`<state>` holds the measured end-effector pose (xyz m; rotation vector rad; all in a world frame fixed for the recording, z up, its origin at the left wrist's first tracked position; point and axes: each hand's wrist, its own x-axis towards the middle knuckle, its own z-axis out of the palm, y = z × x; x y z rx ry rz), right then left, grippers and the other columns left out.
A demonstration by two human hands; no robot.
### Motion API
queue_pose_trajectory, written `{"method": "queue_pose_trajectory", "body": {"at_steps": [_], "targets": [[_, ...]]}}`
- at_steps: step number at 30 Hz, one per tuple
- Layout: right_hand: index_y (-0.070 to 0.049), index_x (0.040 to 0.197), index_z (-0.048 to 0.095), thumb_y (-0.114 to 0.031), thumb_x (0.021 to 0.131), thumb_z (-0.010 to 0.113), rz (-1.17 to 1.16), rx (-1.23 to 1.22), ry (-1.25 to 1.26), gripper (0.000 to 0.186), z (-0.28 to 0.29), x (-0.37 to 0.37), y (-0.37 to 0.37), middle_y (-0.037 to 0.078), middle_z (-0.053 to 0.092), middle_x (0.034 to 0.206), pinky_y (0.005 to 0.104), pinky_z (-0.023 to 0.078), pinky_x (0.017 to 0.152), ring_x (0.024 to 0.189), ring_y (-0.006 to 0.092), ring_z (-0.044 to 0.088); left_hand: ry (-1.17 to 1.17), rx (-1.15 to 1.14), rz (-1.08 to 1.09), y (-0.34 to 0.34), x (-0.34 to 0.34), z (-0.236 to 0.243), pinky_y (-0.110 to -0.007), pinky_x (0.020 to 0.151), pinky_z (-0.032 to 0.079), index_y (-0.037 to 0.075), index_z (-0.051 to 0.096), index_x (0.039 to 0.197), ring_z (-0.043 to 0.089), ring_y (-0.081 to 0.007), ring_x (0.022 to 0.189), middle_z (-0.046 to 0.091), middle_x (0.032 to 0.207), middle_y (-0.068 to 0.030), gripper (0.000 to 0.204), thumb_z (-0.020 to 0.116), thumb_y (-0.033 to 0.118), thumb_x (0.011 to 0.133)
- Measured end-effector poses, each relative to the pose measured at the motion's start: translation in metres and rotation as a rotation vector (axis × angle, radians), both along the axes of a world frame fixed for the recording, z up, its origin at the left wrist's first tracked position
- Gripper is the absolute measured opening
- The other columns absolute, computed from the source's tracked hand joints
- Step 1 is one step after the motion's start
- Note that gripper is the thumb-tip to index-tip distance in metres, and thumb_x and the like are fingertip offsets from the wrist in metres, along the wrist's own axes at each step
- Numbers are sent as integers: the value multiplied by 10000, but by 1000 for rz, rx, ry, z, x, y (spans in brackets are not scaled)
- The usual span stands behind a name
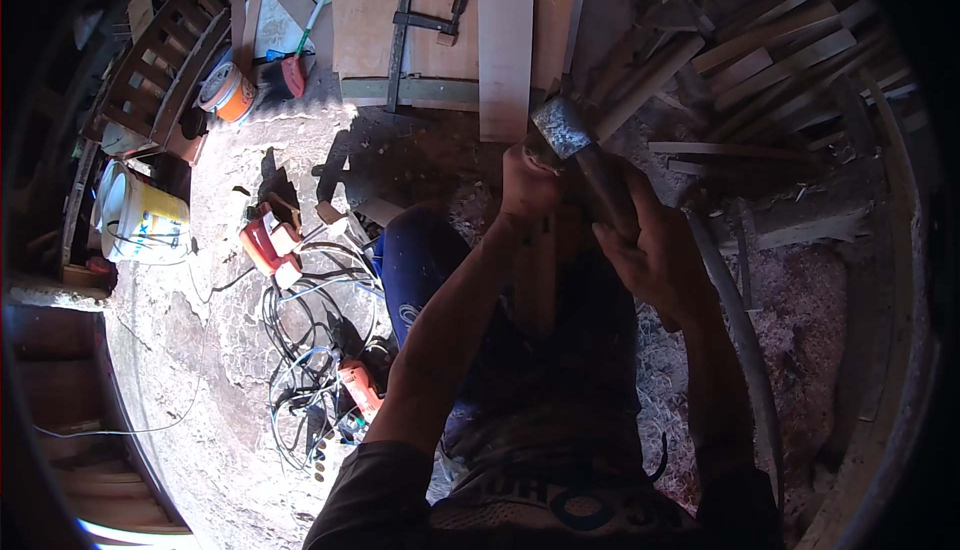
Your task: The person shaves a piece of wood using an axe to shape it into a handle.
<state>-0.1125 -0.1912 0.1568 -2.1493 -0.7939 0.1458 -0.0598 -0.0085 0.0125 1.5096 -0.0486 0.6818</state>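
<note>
My right hand (652, 255) is wrapped round the dark handle of a hammer (606, 186). Its worn metal head (562, 128) is right above my left fist, overlapping it in the view. My left hand (530, 185) is closed; what it grips is mostly hidden behind its fingers and the hammer head, so I cannot name it. Below that fist, a narrow wooden piece (540, 275) runs back toward my lap, between my legs. Just ahead of my hands a long pale board (506, 40) lies over a wider wooden panel (360, 20).
A bar clamp (403, 30) lies on the panel. To the left are tangled cables (300, 340), a red power tool (268, 245), another orange-red one (360, 388), a white bucket (148, 220) and an orange-white bucket (228, 95). Wood offcuts (770, 60) are heaped at the far right.
</note>
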Motion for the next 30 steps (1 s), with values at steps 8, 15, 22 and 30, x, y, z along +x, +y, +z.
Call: {"method": "queue_pose_trajectory", "body": {"at_steps": [8,15,22,30], "targets": [[-76,1489,348,-117,908,646,10,-143,-49,654,6,4,-3,251,695,999,402,543,796,941,382,717,-23,-97,-54,1,2,2,-277,719,537,3,685,934,664,-89,815,730,884,-24,151,732,50,799],[-58,1494,336,-104,910,632,40,-48,-387,656,50,12,6,259,689,998,429,545,815,933,416,705,40,17,-98,8,-4,4,-256,723,525,-3,687,1004,655,-100,822,716,897,-18,197,716,41,814],[-43,1449,358,-67,872,623,100,-497,-284,635,4,20,6,266,676,957,476,543,748,885,425,692,-207,216,-93,4,1,19,-298,842,527,41,683,1104,667,-144,955,711,1060,-52,292,704,26,814],[-71,1467,380,-85,878,653,66,-126,-231,650,51,16,9,203,651,799,431,538,712,744,350,696,-2,-45,-76,10,26,-5,-281,721,530,20,710,920,675,-116,809,724,869,-38,123,696,43,800]]}}
